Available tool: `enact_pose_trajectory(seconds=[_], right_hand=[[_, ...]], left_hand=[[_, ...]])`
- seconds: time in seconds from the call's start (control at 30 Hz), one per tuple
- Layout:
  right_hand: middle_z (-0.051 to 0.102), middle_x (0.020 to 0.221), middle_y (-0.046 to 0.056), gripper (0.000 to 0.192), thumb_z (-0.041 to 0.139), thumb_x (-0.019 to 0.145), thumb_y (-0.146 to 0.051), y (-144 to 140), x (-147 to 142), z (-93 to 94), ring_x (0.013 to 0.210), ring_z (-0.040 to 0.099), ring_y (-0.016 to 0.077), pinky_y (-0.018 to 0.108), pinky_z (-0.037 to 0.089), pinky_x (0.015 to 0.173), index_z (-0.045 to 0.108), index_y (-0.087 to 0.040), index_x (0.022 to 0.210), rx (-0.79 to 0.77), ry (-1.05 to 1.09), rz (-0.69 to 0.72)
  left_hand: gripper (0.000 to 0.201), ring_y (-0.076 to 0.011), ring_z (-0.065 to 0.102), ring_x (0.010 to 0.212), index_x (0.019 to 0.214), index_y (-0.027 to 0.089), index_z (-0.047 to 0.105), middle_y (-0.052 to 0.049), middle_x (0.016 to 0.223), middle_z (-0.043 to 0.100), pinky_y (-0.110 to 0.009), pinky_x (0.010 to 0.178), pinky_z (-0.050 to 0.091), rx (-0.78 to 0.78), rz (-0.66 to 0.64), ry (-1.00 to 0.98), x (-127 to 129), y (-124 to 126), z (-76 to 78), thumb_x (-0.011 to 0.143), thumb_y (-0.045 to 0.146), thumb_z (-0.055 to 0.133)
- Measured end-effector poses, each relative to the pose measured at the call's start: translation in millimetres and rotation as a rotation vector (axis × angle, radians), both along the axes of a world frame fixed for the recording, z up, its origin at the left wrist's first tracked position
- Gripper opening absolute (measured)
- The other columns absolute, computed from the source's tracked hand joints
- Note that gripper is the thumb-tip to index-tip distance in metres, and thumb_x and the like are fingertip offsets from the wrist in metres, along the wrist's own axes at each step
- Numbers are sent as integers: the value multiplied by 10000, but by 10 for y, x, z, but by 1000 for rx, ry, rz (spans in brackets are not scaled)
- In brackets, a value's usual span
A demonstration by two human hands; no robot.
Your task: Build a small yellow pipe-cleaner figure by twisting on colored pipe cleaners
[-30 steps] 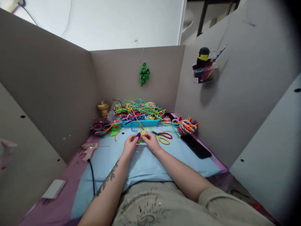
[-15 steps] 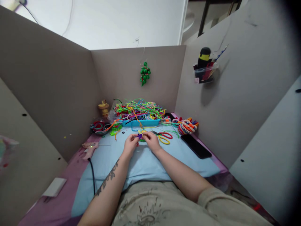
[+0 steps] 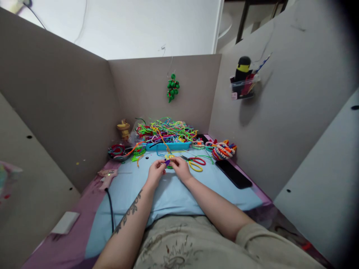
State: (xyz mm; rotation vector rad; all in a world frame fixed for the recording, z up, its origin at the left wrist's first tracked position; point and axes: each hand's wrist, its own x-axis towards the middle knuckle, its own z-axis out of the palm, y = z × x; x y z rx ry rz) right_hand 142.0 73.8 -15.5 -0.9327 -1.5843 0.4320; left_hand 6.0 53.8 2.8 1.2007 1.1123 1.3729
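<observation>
Close together over the blue cloth [image 3: 185, 198], my two hands pinch a small purple piece [image 3: 167, 162], which looks like cord or yarn. My left hand [image 3: 156, 170] grips it from the left with closed fingers. From the other side my right hand [image 3: 180, 167] has its thumb and fingers pressed together on it. Just behind and under the fingertips shows a yellow and green cord piece [image 3: 169, 157], partly hidden by the hands. Scissors [image 3: 196, 164] with one red and one yellow handle lie right of my right hand.
A blue tray [image 3: 168, 146] heaped with colourful cords stands at the back. Knotted cord pieces [image 3: 223, 150] and a black phone [image 3: 233, 174] lie right. Left are a pink glue gun [image 3: 108, 178] with a cable and a bowl of cords [image 3: 120, 151]. Grey panels [image 3: 165, 89] surround the table.
Both hands stay in nearly the same place. The purple piece between the fingertips has shifted very slightly.
</observation>
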Motion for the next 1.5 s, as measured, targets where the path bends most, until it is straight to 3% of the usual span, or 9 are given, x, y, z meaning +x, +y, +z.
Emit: enact_pose_trajectory(seconds=[0.93,1.17,1.5], right_hand=[[617,776,23,151,532,774,-253,-10,-8,-1,718,555,152,264,433,662,653,-192,840,-13,3,50],[619,744,26,141,539,773,-262,-18,-19,6,731,557,163,275,437,669,661,-195,794,-13,-7,52],[656,821,48,181,542,790,-309,-58,-38,1,765,590,172,294,468,698,668,-196,854,-31,-1,159]], left_hand=[[230,-71,461,437,799,134,601,27,563,537,-189,433,375,8,-26,-28,3,-33,44,624,279,637],[294,-81,482,474,842,144,605,25,580,545,-202,467,423,33,16,-33,-22,14,-21,619,327,656],[376,-63,482,476,861,137,589,13,631,558,-193,470,427,60,136,-84,-61,48,-18,596,386,681]])
